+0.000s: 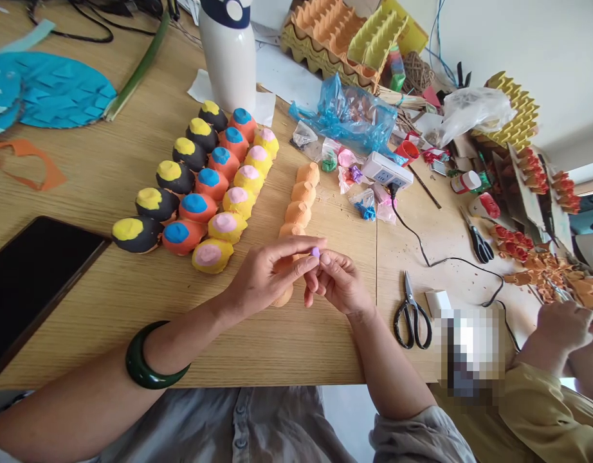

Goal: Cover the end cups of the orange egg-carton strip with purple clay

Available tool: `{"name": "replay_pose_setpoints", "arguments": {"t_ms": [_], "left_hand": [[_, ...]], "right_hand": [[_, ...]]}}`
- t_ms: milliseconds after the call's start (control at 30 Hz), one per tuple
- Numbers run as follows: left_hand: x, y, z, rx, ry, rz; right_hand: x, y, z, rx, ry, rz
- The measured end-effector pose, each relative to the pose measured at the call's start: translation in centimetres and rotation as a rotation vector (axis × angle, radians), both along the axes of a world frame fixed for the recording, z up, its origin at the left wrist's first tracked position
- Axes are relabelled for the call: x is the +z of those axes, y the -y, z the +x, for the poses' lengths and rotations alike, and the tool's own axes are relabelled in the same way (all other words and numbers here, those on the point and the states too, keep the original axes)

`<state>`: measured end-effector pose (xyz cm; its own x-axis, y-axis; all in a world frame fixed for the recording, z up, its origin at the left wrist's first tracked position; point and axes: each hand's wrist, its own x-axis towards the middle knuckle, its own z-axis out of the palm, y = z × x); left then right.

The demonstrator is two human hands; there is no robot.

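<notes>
A small lump of purple modelling clay (315,252) is between the fingertips of both my hands. My left hand (265,270) pinches it between thumb and fingers, and a dark green bangle (156,355) circles that arm. From the other side, the thumb and index finger of my right hand (343,280) press at the same lump. Beneath my hands lies a strip of plain orange egg-carton cups (299,213), its near part mostly hidden. To its left stand three rows of clay-covered cups: black ones with yellow tops (170,173), orange ones with blue tops (211,182), yellow ones with pink tops (238,200).
Scissors (412,315) lie right of my right hand, with a power strip (387,168) and its cord farther back. Small clay bags (364,204) sit nearby. A white bottle (229,58), a phone (40,283) and egg trays (339,38) surround the area. A co-worker's hands (566,325) are at right.
</notes>
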<state>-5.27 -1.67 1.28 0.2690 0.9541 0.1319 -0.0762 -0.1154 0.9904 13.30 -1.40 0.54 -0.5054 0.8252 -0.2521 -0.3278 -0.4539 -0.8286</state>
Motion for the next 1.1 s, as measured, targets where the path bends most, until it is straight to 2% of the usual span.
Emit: {"name": "replay_pose_setpoints", "arguments": {"t_ms": [133, 333, 467, 633, 700, 833, 933, 1000, 1100], "left_hand": [[-0.5, -0.2, -0.1, 0.077, -0.005, 0.111], [-0.4, -0.3, 0.0, 0.078, -0.041, 0.227], [-0.7, -0.5, 0.0, 0.087, -0.042, 0.307], [-0.5, -0.5, -0.3, 0.078, -0.082, 0.245], [-0.2, -0.6, -0.7, 0.178, -0.075, 0.229], [1.1, -1.4, -2.0, 0.591, -0.044, 0.217], [2.1, -2.4, -4.3, 0.754, -0.001, 0.088], [2.5, -3.1, -7.2, 0.887, 0.031, 0.061], [2.5, -3.8, -14.6, 1.004, 0.015, 0.006]], "right_hand": [[0.0, 0.0, -0.1, 0.029, -0.033, 0.012], [0.0, 0.0, 0.1, -0.025, -0.008, 0.023], [-0.1, 0.2, -0.1, -0.006, 0.01, 0.018], [0.1, 0.0, -0.1, -0.072, -0.01, 0.015], [0.0, -0.3, 0.1, -0.138, 0.01, 0.02], [-0.7, -1.0, 0.5, -0.285, 0.096, 0.043], [-1.2, -1.6, 0.7, -0.378, 0.156, 0.118], [-1.3, -1.9, 0.8, -0.419, 0.167, 0.139], [-1.4, -2.0, 1.0, -0.462, 0.159, 0.14]]}}
